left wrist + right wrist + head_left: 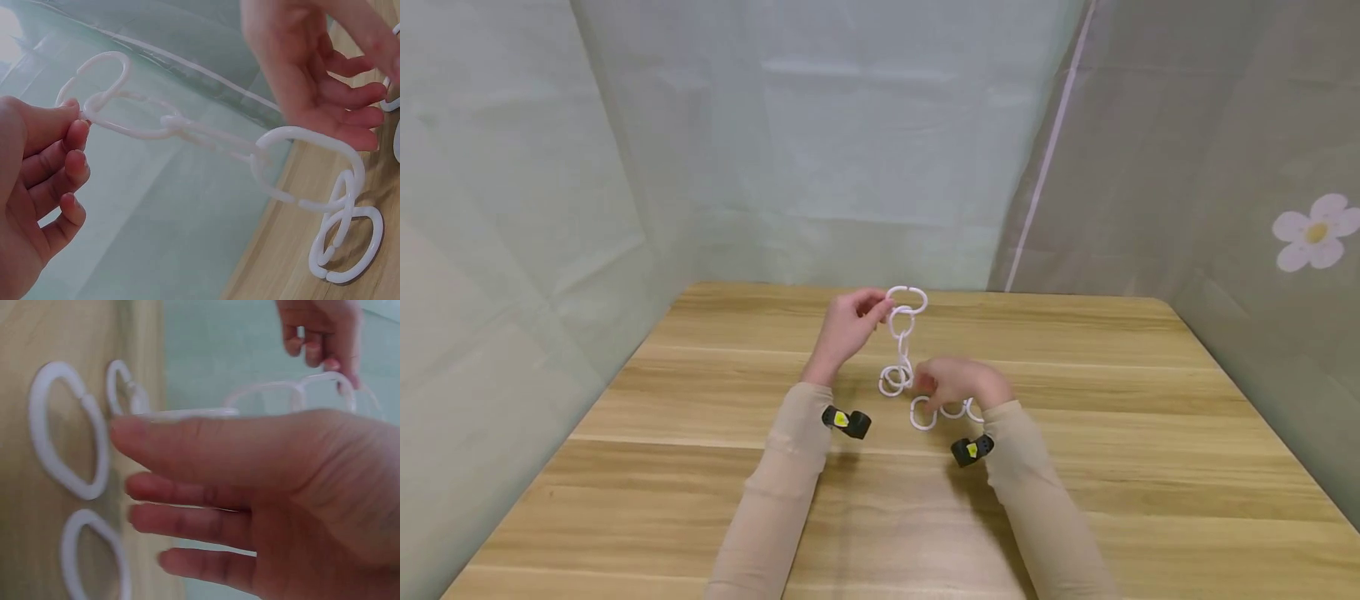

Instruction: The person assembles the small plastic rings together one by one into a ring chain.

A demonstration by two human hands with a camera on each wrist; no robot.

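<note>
Two hands [848, 327], one chain of white rings [901, 346], three loose rings [923, 414]

The left hand [848, 327] is lifting up at the far side, its fingers [70, 134] curling and pinching together. The right hand [958, 383] is hovering lower and nearer, palm down, its fingers [187, 447] stretching out straight and holding nothing.

A staged recording booth rather than a lived-in room — a plain wooden table [1075, 500] stands boxed in on 3 sides by hanging fabric: pale green sheets [850, 142] to the left and behind, a grey-brown curtain [1210, 167] with a printed flower [1315, 232] on the right.
</note>
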